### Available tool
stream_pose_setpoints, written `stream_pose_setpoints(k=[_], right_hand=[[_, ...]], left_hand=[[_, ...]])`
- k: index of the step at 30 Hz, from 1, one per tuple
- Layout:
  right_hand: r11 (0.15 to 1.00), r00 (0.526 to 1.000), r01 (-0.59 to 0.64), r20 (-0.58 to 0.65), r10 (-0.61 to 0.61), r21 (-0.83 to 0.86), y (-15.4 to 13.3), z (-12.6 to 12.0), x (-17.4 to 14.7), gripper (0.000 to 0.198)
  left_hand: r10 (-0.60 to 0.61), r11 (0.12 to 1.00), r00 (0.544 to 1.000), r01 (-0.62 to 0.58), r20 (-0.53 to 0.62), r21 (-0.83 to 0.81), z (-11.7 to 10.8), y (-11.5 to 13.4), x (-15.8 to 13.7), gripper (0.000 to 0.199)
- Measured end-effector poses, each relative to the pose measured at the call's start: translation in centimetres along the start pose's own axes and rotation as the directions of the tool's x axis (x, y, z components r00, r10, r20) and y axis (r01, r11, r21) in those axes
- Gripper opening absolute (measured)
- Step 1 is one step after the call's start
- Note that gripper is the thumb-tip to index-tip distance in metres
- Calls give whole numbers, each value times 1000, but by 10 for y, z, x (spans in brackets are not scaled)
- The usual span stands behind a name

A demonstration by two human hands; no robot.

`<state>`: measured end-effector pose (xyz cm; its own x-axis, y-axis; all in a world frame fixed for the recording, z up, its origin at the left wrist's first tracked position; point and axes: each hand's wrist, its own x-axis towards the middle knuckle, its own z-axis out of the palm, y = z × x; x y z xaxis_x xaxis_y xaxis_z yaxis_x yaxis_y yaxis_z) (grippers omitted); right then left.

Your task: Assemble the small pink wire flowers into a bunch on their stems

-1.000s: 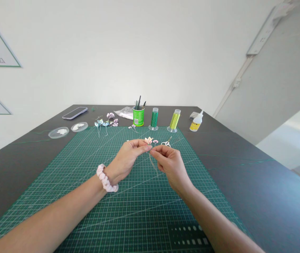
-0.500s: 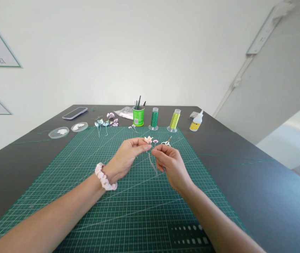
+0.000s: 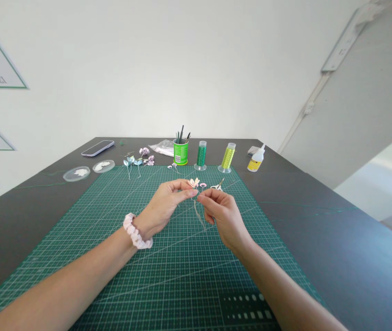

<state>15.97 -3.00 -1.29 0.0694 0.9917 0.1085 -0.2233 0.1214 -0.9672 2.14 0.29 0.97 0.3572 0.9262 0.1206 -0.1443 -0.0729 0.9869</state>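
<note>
My left hand, with a pink scrunchie on its wrist, pinches a small cream and pink artificial flower between thumb and fingers. Just right of it, my right hand is closed in a pinch near the flower's stem; what lies between its fingertips is too fine to make out. Thin pale strands hang below the two hands. Behind the hands, a small pink flower piece and white-handled scissors are on the green cutting mat.
At the back stand a green pen can, a green thread spool, a yellow-green spool and a glue bottle. Leftward are blue flowers, purple flowers, shallow dishes with white pieces, and a phone.
The flower in my left hand has turned slightly, its petals now pointing more upward. Both hands stay in nearly the same place.
</note>
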Motion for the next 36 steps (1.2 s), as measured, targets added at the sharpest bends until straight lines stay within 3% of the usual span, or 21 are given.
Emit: stream_pose_setpoints(k=[36], right_hand=[[999, 999, 35, 12, -35, -22, 1, -1, 0, 26]], left_hand=[[11, 1000, 1000, -12, 18, 12, -1, -2, 0, 19]])
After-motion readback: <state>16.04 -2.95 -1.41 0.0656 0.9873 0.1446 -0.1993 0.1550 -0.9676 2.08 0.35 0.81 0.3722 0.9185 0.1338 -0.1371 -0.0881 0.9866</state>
